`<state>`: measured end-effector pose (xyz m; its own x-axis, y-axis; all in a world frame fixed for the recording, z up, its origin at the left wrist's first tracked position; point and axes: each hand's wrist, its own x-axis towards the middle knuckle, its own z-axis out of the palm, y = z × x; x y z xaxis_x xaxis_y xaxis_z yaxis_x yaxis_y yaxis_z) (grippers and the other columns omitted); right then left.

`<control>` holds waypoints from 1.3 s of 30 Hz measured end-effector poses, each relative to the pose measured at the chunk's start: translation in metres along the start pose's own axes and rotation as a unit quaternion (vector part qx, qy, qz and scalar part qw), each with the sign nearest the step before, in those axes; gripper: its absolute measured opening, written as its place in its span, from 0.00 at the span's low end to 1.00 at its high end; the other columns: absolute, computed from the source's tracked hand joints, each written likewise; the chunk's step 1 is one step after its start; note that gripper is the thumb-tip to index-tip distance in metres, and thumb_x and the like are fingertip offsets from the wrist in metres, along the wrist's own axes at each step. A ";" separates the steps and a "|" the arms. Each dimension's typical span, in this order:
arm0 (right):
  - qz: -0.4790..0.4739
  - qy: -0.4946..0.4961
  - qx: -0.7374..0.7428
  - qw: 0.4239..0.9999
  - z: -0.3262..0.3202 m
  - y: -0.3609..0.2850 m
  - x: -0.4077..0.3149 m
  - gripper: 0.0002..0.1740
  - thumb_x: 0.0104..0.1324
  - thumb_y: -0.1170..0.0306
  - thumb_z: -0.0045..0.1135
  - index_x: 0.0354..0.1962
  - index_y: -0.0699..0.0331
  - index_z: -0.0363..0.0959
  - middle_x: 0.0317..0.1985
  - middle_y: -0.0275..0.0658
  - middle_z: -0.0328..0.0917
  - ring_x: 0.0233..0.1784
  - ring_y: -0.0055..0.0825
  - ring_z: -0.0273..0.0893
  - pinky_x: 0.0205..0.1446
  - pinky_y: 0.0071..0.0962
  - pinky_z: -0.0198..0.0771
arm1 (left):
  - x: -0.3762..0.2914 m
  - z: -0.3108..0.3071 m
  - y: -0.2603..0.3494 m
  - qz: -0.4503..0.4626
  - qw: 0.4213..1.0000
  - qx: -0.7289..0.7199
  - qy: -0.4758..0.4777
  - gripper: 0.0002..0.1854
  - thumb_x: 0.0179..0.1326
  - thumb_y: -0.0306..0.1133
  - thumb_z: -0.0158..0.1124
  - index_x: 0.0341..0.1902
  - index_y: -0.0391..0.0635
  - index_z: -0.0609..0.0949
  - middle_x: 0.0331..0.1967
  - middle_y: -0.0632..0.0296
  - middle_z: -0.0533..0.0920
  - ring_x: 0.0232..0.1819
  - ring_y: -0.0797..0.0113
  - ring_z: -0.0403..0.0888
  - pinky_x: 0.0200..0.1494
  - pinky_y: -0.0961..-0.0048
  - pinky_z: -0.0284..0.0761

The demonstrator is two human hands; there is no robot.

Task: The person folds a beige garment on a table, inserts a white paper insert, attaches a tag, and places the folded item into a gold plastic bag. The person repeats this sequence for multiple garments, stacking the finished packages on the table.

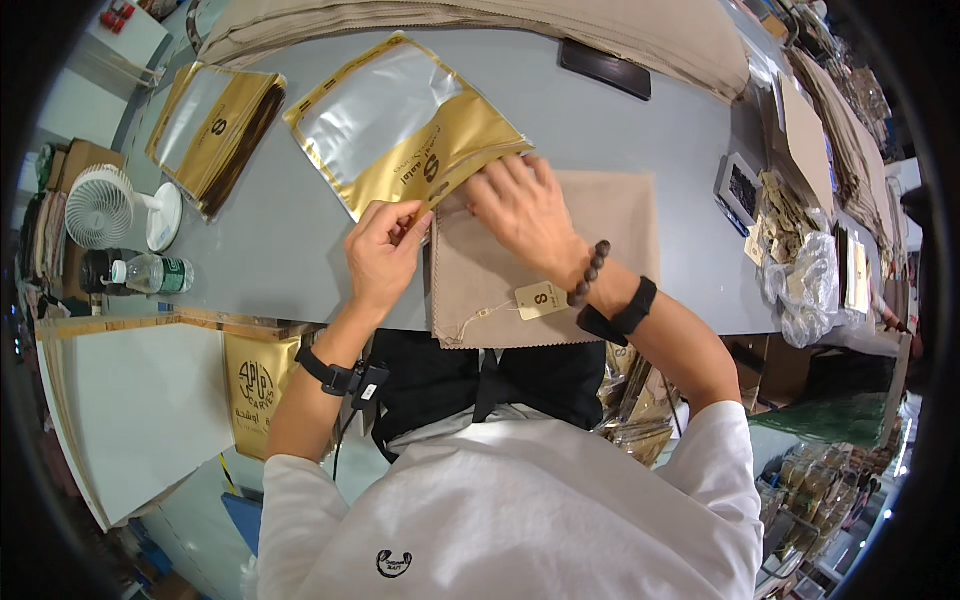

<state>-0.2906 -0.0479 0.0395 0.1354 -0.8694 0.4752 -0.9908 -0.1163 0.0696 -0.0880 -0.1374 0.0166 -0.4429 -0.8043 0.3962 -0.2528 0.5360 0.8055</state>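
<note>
My left hand (386, 251) pinches the near left corner of a gold plastic bag (382, 112) with a clear window. The bag lies at an angle on the grey table, its slotted edge toward me. At the right part of that edge is my right hand (517, 206), fingers curled against the bag. Its fingertips are hidden, so I cannot tell whether they grip. Under my right hand lies a folded beige cloth (615, 217) with zigzag-cut edges, overhanging the table's front edge. A cream hang tag (534, 300) on a string rests on the cloth near my right wrist.
A stack of similar gold bags (214, 131) lies left, near a white fan (101, 206) and a plastic bottle (154, 274). Beige cloth (450, 22) is piled along the far edge, beside a black phone (606, 69). Crumpled clear plastic (802, 289) and a cardboard box (799, 142) stand right.
</note>
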 end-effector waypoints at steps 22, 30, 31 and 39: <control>-0.023 -0.149 0.429 0.891 0.020 -0.014 0.020 0.24 0.57 0.51 0.74 0.41 0.61 0.86 0.39 0.48 0.85 0.53 0.49 0.78 0.68 0.47 0.62 | -0.034 -0.027 0.016 -0.046 0.995 0.065 -0.054 0.08 0.62 0.27 0.74 0.42 0.40 0.85 0.30 0.56 0.84 0.26 0.66 0.82 0.31 0.70 0.78; 0.108 -0.099 0.481 0.864 0.045 -0.011 0.034 0.15 0.55 0.65 0.74 0.38 0.63 0.85 0.37 0.47 0.85 0.51 0.50 0.78 0.63 0.48 0.65 | -0.032 -0.032 0.016 -0.020 0.994 0.103 -0.022 0.07 0.61 0.28 0.75 0.39 0.39 0.87 0.27 0.58 0.84 0.25 0.66 0.82 0.29 0.73 0.75; 0.115 -0.065 0.464 0.876 0.050 -0.011 0.037 0.16 0.55 0.65 0.73 0.40 0.63 0.84 0.38 0.48 0.84 0.51 0.51 0.77 0.62 0.48 0.66 | -0.033 -0.031 0.016 0.003 0.993 0.121 -0.009 0.07 0.61 0.28 0.75 0.39 0.39 0.87 0.27 0.59 0.84 0.25 0.66 0.82 0.29 0.73 0.75; 0.065 -0.059 0.388 0.917 0.064 -0.019 0.030 0.25 0.56 0.56 0.69 0.45 0.65 0.78 0.47 0.50 0.79 0.53 0.53 0.74 0.57 0.51 0.67 | -0.009 -0.036 0.032 -0.006 0.983 0.016 -0.183 0.07 0.63 0.28 0.73 0.43 0.42 0.89 0.29 0.60 0.86 0.27 0.67 0.84 0.31 0.73 0.78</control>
<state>-0.2682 -0.1028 -0.0040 0.0600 -0.9409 0.3334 -0.7098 -0.2751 -0.6485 -0.0615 -0.1224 0.0545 -0.7182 -0.6672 0.1976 -0.2838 0.5401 0.7923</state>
